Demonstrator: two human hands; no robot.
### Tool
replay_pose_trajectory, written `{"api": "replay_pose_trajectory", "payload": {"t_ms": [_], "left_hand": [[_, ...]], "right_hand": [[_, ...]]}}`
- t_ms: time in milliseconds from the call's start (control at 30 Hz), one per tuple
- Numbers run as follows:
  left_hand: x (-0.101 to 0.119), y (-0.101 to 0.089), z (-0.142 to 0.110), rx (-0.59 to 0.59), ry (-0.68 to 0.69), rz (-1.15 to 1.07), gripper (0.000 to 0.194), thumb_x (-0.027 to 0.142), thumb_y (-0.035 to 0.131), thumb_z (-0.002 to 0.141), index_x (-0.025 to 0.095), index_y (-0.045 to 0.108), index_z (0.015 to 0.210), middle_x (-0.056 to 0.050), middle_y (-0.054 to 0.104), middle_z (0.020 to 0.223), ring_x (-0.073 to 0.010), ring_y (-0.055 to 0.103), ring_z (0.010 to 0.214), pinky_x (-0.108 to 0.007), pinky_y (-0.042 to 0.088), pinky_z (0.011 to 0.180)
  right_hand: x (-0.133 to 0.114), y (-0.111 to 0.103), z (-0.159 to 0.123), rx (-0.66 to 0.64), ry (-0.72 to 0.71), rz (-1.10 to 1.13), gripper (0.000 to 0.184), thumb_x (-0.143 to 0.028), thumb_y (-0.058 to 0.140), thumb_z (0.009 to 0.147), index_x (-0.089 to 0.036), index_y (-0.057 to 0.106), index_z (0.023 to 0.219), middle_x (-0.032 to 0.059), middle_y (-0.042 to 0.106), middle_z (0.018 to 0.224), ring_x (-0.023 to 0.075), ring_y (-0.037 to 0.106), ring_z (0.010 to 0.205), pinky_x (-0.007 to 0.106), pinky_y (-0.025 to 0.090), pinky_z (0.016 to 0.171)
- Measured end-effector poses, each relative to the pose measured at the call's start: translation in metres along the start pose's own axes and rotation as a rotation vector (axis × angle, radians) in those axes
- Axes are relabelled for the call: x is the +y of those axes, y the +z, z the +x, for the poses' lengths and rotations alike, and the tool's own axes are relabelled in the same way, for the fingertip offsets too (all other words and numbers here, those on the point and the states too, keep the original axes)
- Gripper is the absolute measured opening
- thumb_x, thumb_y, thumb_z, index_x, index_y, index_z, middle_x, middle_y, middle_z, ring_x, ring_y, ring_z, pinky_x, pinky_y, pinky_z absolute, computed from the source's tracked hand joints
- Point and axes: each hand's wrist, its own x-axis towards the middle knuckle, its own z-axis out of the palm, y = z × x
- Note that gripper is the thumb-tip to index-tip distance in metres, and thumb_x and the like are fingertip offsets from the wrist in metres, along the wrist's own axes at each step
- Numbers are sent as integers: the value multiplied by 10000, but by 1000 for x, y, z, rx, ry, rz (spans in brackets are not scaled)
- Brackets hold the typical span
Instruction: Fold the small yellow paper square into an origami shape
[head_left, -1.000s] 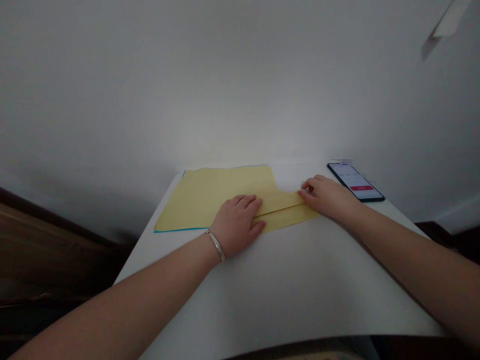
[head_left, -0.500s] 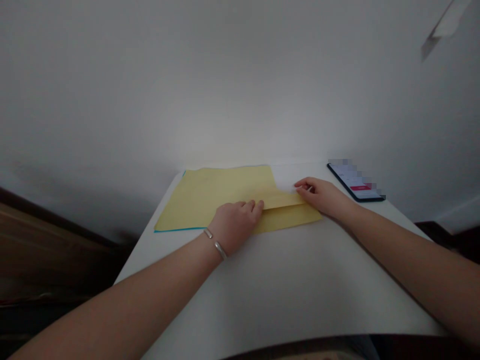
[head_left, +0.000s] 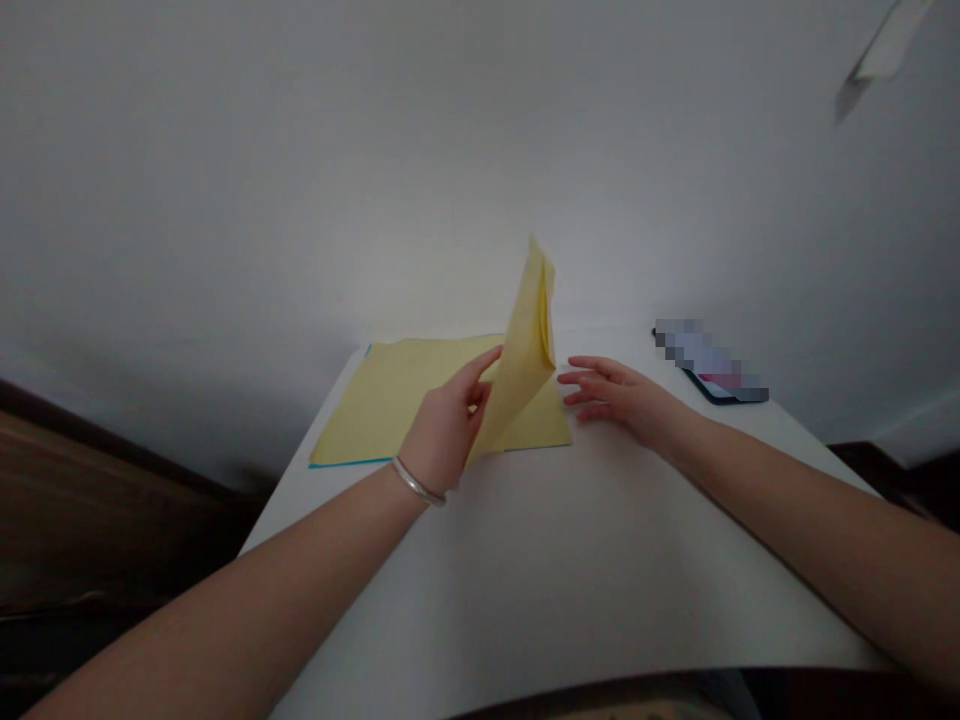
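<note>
Yellow paper [head_left: 521, 360], apparently one folded piece, clamped in left hand [head_left: 444, 422]; right hand [head_left: 624, 398] spread; one phone [head_left: 711, 366]

The folded paper [head_left: 523, 358], earlier pressed flat under the left hand [head_left: 441, 428], had been raised into a steep tilt and was held by that hand. Its right end had been let go by the right hand [head_left: 619, 398], whose fingers were now spread just beside it. The near right corner of the yellow sheet [head_left: 397, 395] had been uncovered.

Head-worn view, forward and down
</note>
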Motion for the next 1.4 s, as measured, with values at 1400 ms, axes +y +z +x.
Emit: {"api": "replay_pose_trajectory", "payload": {"t_ms": [1400], "left_hand": [[-16,1,8,-126,-299,-185,394,250,587,705,135,607,1082,-53,660,867,-144,609,726,-257,476,654]], "right_hand": [[6,-22,9,0,-71,-471,547,-274,612,754,-206,470,1278,63,669,997,159,622,762,248,473,582]]}}
